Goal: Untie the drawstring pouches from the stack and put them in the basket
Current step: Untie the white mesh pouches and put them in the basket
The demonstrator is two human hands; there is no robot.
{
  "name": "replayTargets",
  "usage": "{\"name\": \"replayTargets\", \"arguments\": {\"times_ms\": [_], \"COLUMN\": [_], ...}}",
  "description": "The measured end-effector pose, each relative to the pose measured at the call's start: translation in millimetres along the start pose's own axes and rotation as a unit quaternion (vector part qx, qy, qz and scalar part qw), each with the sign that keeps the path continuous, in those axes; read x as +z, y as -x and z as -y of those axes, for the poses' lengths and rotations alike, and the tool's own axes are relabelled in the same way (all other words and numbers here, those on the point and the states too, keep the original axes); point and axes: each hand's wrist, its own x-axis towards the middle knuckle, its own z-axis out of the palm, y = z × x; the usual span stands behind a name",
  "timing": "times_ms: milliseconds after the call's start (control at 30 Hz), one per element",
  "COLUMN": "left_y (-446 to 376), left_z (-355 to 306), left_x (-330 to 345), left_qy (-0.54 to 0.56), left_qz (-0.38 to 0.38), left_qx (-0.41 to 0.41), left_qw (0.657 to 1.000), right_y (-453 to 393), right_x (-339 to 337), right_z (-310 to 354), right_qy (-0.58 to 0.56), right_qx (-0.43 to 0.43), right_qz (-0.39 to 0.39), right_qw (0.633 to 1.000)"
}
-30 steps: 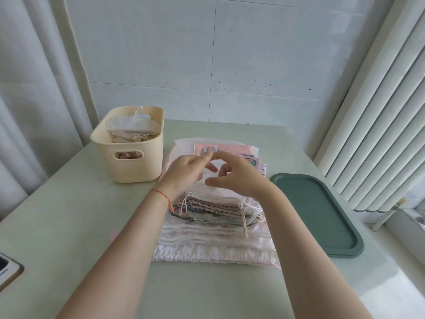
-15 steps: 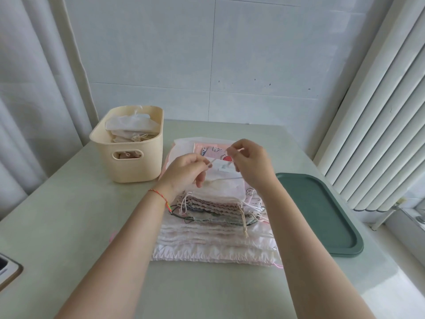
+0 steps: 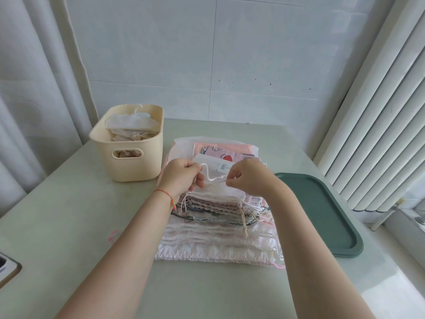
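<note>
A stack of flat drawstring pouches (image 3: 216, 236) in white, pink and grey lies in the middle of the pale green table. The top white pouch (image 3: 220, 191) sits under my hands. My left hand (image 3: 181, 179) and my right hand (image 3: 249, 179) each pinch an end of its white drawstring (image 3: 210, 176), which curves in a loop between them, just above the stack. The cream plastic basket (image 3: 128, 162) stands to the left of the stack and holds several white pouches (image 3: 132, 124).
A dark green tray (image 3: 322, 212) lies to the right of the stack. A window with vertical blinds (image 3: 379, 125) runs along the right, curtains hang at the left. A dark device's corner (image 3: 7, 270) shows at the table's left edge.
Both hands came off the top pouch with its drawstring pinched, lifted it, then lowered and drew apart; the cord now hangs slack in a loop between them.
</note>
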Motion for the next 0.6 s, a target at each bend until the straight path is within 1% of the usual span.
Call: {"name": "replayTargets", "arguments": {"times_ms": [67,133,233,300,367,467,500,533,600], "left_y": [2,6,9,11,11,11,12,12,13], "left_z": [-3,-8,-12,-13,-14,-14,-15,-15,-17], "left_x": [1,3,5,5,6,8,8,8,5], "left_qy": [-0.027,-0.063,-0.124,-0.136,-0.146,-0.151,-0.132,-0.104,-0.051], "left_qz": [0.027,0.061,0.118,0.146,0.147,0.108,0.098,0.094,0.096], "left_qx": [0.02,0.044,0.075,0.076,0.087,0.099,0.092,0.08,0.047], "left_qw": [0.999,0.995,0.983,0.977,0.975,0.978,0.982,0.987,0.993], "right_y": [1,3,5,6,6,4,2,1,-1], "right_x": [-1,-3,-4,-3,-2,0,1,3,5], "right_z": [6,12,20,24,27,25,23,22,20], "right_qy": [-0.042,-0.117,-0.264,-0.312,-0.357,-0.466,-0.467,-0.45,-0.385], "right_qx": [0.008,0.016,0.038,0.042,0.026,-0.019,-0.02,-0.012,0.01], "right_qz": [-0.004,-0.023,-0.056,-0.07,-0.073,-0.058,-0.062,-0.069,-0.071], "right_qw": [0.999,0.993,0.962,0.946,0.931,0.883,0.882,0.89,0.92]}}
